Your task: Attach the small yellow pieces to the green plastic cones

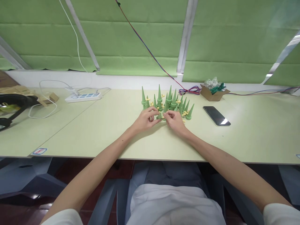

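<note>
Several green cones point(169, 97) with ringed bases stand close together on the table, small yellow pieces point(187, 112) among them. At the front of this cluster my left hand point(145, 120) curls its thumb and fingers around a small green cone point(160, 115). From the other side my right hand point(175, 122) meets it, thumb and index finger pinched at the cone. A bit of yellow shows by those fingertips, but what they grip is too small to make out. Both hands partly cover the front cones.
Right of the cones lies a black phone point(217, 115). Behind it stands a small cardboard box point(212, 94) with plastic wrap and green material inside, beside a coiled red-blue cable point(190, 90). Leftward are a white power strip point(83, 97) and a black object point(16, 104).
</note>
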Tool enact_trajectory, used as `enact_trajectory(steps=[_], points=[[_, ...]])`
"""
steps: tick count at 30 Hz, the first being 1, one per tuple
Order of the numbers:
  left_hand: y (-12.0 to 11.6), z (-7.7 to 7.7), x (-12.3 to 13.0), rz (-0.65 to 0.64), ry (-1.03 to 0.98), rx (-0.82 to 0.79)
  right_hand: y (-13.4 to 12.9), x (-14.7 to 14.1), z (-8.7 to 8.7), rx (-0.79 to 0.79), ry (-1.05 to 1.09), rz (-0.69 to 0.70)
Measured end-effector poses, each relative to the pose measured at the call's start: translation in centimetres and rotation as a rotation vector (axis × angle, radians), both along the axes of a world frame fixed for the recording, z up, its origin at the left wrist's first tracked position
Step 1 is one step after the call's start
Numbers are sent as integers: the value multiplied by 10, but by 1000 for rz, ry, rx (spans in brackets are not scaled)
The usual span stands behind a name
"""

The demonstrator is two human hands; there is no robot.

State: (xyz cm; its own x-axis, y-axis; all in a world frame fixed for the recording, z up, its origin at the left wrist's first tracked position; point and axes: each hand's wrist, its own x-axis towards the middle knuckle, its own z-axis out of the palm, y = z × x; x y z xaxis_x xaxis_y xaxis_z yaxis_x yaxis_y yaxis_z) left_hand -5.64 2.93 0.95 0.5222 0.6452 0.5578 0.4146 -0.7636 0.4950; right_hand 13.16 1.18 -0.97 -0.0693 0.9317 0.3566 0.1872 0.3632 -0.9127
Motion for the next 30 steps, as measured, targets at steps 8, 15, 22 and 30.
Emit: enact_trajectory(steps=[8, 15, 22, 30], points=[[-4, 10, -2, 77, -109, -136, -1, 0, 0, 159, 41, -91], [-6, 16, -1, 15, -201, -458, -6, 0, 3, 250, 22, -117], [-5, 13, -3, -87, -119, -586, -9, 1, 2, 265, -25, -43], [-9, 15, -1, -30, -123, -534, -7, 1, 3, 239, -26, -39]])
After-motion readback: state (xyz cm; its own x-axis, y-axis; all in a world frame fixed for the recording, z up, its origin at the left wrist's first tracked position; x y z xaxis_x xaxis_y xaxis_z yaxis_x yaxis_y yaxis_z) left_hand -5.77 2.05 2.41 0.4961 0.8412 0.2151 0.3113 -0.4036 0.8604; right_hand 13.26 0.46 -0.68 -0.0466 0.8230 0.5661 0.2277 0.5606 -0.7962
